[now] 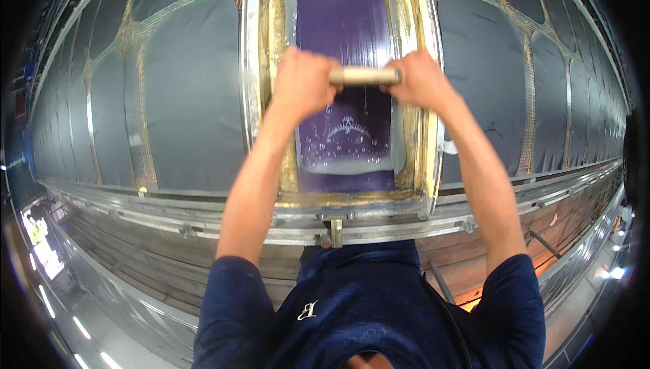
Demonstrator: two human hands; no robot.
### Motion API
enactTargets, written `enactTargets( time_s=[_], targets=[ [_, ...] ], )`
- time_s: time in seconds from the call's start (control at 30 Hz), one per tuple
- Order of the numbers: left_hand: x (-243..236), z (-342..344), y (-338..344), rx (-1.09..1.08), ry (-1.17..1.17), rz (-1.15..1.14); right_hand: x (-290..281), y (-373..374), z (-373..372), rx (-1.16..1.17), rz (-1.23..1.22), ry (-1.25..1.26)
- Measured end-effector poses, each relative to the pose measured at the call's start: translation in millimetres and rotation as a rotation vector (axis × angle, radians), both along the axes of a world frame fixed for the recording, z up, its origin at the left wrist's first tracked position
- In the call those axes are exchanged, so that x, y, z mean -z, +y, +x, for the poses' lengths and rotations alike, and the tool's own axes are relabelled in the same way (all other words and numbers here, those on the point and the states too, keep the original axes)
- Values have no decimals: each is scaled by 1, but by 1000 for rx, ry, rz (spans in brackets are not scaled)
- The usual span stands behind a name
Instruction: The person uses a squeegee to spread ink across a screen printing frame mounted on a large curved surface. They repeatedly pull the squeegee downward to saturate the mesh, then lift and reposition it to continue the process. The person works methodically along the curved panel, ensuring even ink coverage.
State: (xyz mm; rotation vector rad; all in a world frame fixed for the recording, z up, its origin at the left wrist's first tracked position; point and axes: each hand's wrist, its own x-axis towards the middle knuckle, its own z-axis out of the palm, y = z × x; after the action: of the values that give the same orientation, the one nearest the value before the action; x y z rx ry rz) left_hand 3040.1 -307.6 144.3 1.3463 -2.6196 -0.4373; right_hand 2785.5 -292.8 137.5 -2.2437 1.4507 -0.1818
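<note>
A squeegee with a pale wooden handle (366, 76) lies crosswise over a screen printing frame (252, 64). My left hand (303, 79) is closed around its left end, and my right hand (416, 79) grips the right end. Both arms reach forward. Beneath the handle is the purple mesh (342, 17) of the screen, wet and shiny, with a light crown-like design and small bubbles on its near part. Yellowish tape and residue line the frame's inner edges. The squeegee's blade cannot be made out under the handle and hands.
Dark grey cut fabric pieces (193, 91) lie along the long table on both sides of the frame, with multicoloured lines between them. A metal rail (183, 223) runs along the table's near edge, with a small metal stop (336, 231) at the frame's near side.
</note>
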Motion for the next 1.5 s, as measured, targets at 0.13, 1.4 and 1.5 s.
enactTargets(
  time_s=[0.13, 1.4, 1.5],
  targets=[
    [-4, 17, 142, -36, -17, 11, -10, 139, 18, -18, 22, 13],
    [-58, 394, 210, -98, 12, -237, 24, 70, 297, 1009, -89, -643],
    [-46, 403, 231, -70, 26, -261, 28, 68, 305, 1038, -86, -595]
  ],
)
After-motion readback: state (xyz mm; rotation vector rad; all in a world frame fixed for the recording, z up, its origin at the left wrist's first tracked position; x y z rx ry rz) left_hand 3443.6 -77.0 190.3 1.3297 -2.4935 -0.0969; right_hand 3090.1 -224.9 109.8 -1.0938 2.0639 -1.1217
